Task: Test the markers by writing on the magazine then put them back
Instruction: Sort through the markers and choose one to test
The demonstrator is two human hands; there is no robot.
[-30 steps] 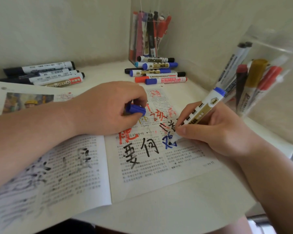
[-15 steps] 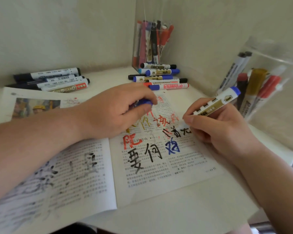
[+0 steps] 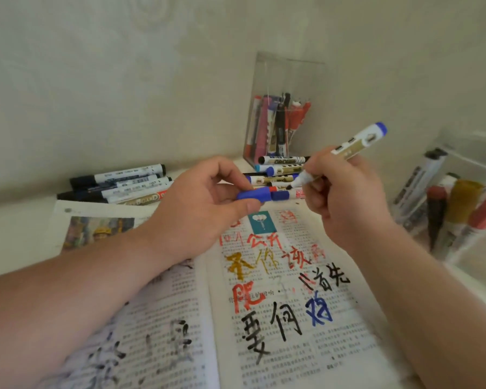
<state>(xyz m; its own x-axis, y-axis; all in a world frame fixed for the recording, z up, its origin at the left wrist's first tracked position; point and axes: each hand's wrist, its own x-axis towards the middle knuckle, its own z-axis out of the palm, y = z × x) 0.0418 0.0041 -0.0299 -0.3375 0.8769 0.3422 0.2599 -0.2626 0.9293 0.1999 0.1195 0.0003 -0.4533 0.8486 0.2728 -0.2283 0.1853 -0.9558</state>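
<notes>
R hand (image 3: 345,197) has lifted the blue marker (image 3: 357,143) off the magazine (image 3: 264,318), gripping it above the page's far edge; L hand (image 3: 197,209) pinches the blue cap (image 3: 253,195) just beside the tip. Test done, capping's next prob.

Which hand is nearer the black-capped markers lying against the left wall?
Left. The left hand, pinching a blue cap, is right of the black-capped markers; the right hand, gripping the uncapped marker, is farther right.

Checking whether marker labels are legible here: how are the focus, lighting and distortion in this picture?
Head view: soft even light, no hard shadows; wide-angle stretch toward the edges; magazine print smears at lower left; clear holder at right is blurred.
</notes>
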